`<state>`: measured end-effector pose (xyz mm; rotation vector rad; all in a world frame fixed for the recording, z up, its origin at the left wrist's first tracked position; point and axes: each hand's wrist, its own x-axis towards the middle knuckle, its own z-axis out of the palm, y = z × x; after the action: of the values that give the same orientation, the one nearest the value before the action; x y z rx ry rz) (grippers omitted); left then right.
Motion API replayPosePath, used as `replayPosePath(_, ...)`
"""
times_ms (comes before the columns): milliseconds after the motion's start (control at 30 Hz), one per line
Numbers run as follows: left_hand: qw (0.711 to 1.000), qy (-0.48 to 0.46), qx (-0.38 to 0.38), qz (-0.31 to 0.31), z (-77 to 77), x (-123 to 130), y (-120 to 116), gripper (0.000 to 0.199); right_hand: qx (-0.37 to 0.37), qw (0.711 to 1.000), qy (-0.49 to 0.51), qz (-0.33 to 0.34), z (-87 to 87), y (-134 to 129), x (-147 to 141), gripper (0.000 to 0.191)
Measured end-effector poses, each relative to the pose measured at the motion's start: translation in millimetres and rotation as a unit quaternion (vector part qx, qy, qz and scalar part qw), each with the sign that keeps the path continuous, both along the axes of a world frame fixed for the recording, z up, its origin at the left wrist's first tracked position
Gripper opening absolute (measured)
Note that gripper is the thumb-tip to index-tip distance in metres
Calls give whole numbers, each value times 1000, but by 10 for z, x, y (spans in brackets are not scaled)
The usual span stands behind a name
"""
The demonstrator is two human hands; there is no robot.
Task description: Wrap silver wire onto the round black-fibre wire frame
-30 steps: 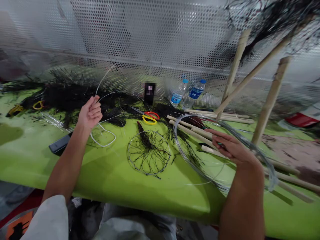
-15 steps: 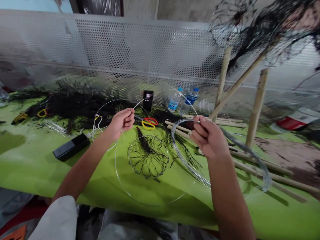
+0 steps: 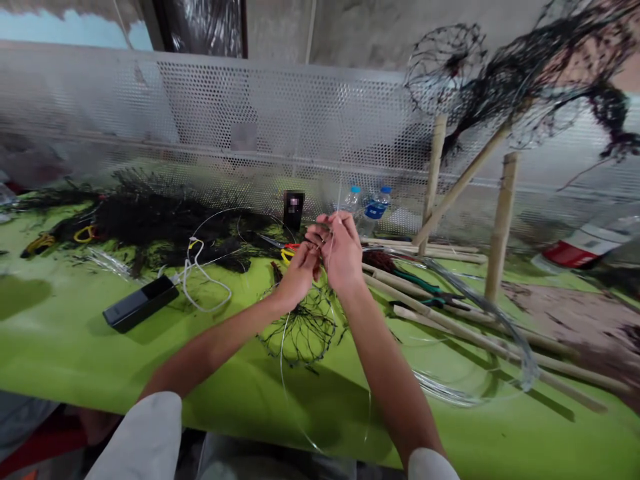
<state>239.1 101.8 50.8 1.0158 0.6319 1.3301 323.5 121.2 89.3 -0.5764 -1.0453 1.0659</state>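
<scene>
My left hand (image 3: 299,272) and my right hand (image 3: 344,250) meet above the middle of the green table, fingers pinched on a thin clear wire (image 3: 283,353). The wire hangs in a loop below them toward the table's front edge. Beneath my hands a round black net (image 3: 305,337) with a wire rim lies on the table, partly hidden by my left hand and wrist. Behind my left hand, scissors with red and yellow handles (image 3: 287,253) are partly covered. A coil of clear wire (image 3: 445,390) rests to the right of my right forearm.
A black power bank (image 3: 141,303) with a white cable (image 3: 207,308) lies at the left. Black netting (image 3: 150,217) is heaped behind. Wooden sticks (image 3: 450,323), green-handled pliers (image 3: 430,297) and upright posts (image 3: 501,227) stand or lie at the right. Two bottles (image 3: 377,203) are at the back.
My hands have come together from wide apart, bringing the wire's parts together. The coil near my right hand now lies lower and to the right, and the pliers show.
</scene>
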Motion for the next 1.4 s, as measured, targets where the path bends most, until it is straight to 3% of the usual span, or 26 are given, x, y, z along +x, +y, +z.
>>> replayPosePath(100,999,-7,3,32,-47,-72,120,10,5,999,-27,25,-76,4,4,25)
replayPosePath(167,999,-14,5,29,48,-236,247,24,-2,997,-56,61,-120,-25,-15,28)
replayPosePath(333,989,29,-34,-143,365,-673,459,34,-40,972,-134,187,-239,-155,-257,28)
replayPosePath(467,977,39,-44,-207,393,-773,485,28,-43,956,-192,219,-298,-231,-413,26)
replayPosePath(600,990,-13,-11,-138,390,-785,552,14,-9,952,-255,170,-316,-276,-431,25)
replayPosePath(833,991,-73,101,53,549,-1102,604,22,14,939,-337,-62,-425,-236,-378,10)
replayPosePath(967,984,-56,146,85,566,-1165,561,26,9,924,-362,-125,-510,-123,-340,11)
replayPosePath(1100,980,-38,177,84,541,-1113,572,29,7,913,-391,-119,-595,-74,-351,12)
replayPosePath(1233,977,-18,193,94,509,-1053,584,30,25,907,-419,-48,-609,-100,-394,15)
replayPosePath(1333,977,19,194,86,482,-986,537,29,51,905,-422,-7,-472,-147,-365,13)
replayPosePath(1400,977,52,196,71,464,-914,467,27,64,913,-402,-29,-309,-193,-299,9)
